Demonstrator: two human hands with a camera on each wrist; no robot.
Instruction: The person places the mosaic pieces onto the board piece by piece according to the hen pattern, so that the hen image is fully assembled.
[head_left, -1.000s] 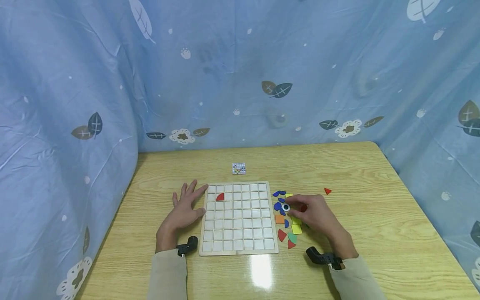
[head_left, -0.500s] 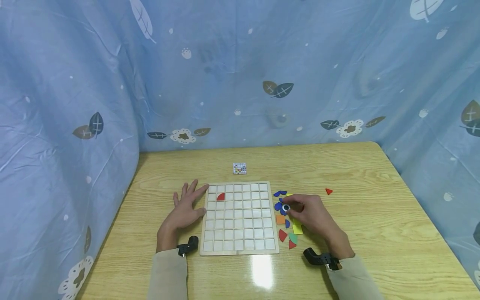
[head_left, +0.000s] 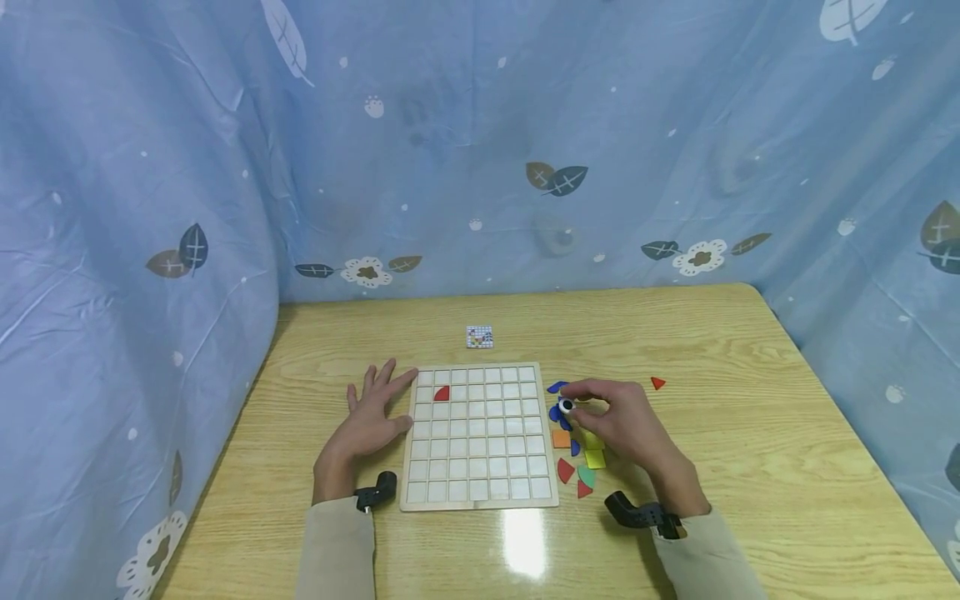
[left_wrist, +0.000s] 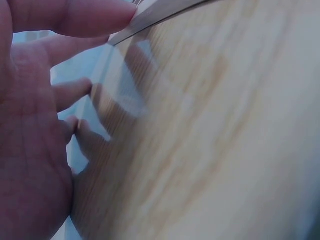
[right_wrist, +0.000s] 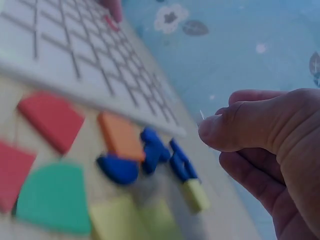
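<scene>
Right fingers (head_left: 592,387) pinching white disc (head_left: 566,406), dark-centred face turned toward head view; left fingers (head_left: 398,384) spread, touching gridded board (head_left: 476,428)

Open passage over tabletop (head_left: 442,550) between sleeves (head_left: 336,550), loose pieces (head_left: 561,439) lining right edge of grid board (head_left: 477,427), left hand (head_left: 367,427) obstructing upper left edge

small card (head_left: 480,337): a tiny grid with coloured marks is shown; any lettering is too small to be read.
grid board (head_left: 477,447): no text or number can be read.
round white piece (head_left: 566,406): a dark centre is shown; no letter can be made out.
curtain (head_left: 450,167): leaves, flowers and paw prints are printed; no words can be read.
</scene>
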